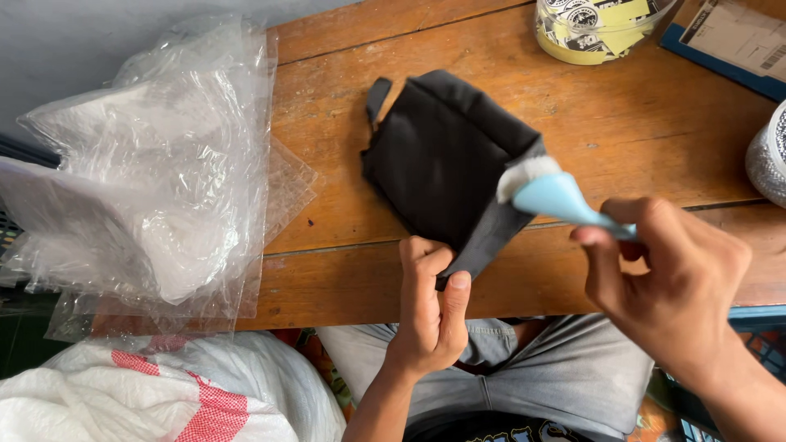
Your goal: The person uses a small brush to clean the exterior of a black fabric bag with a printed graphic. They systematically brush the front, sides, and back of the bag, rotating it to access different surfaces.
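Wooden planks of the table (622, 123) carry a black pouch (442, 155) near the front edge. Left hand (430, 307) pinches the pouch's lower corner between thumb and fingers. Right hand (671, 278) is closed around a pale blue brush (561, 196), its white bristles touching the pouch's right edge. Clear plastic bags (155, 172) are heaped at left. A loose pinch could let the fabric slide or bunch under the bristles.
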